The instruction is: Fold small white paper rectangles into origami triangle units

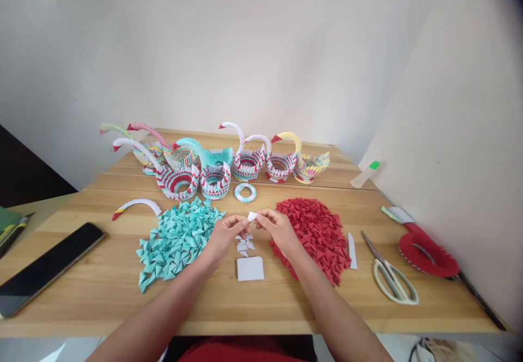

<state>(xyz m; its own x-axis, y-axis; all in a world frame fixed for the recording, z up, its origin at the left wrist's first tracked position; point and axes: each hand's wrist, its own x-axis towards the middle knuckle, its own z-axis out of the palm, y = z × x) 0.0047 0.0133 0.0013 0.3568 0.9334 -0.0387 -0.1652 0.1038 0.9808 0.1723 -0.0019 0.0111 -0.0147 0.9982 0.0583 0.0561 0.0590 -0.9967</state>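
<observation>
Left fingers and right fingers pinch crisp white paper, a flat pale rectangle nearer the wood-grained surface's front edge.

The white paper piece was a tiny plain scrap with straight-looking edges, pinched at its left and right ends, so really just the middle showed. It looked held up over the bench, about midway between the left and right edges and closer to the near edge than the far one. Sat kinda tilted too. Too small and covered up to tell how it was folded, tbh.
</observation>
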